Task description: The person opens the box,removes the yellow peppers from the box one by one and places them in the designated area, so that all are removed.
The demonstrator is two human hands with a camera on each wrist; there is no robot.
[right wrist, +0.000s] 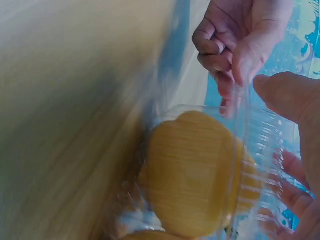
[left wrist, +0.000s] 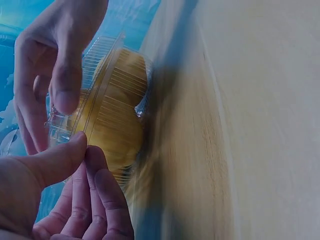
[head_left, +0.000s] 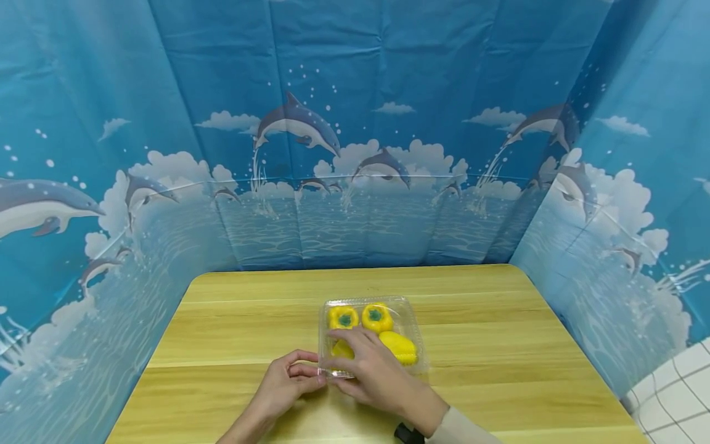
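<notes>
A clear plastic clamshell box (head_left: 413,327) with its lid down sits on the table. Through the lid show two yellow bell peppers (head_left: 377,317) with green tops, a smooth yellow oblong piece (head_left: 396,346) and another yellow piece (head_left: 342,349), partly covered by a hand. At the box's near left corner my left hand (head_left: 288,379) pinches the rim between thumb and forefinger, plain in the left wrist view. My right hand (head_left: 377,370) lies over the lid's near part, fingers spread across the top and thumb by the front rim.
The wooden table (head_left: 471,308) extends around the box on all sides. A dolphin-printed blue curtain (head_left: 355,216) stands along its back and sides. A small black object (head_left: 409,433) shows by the right wrist. White tiles (head_left: 677,394) lie at the lower right.
</notes>
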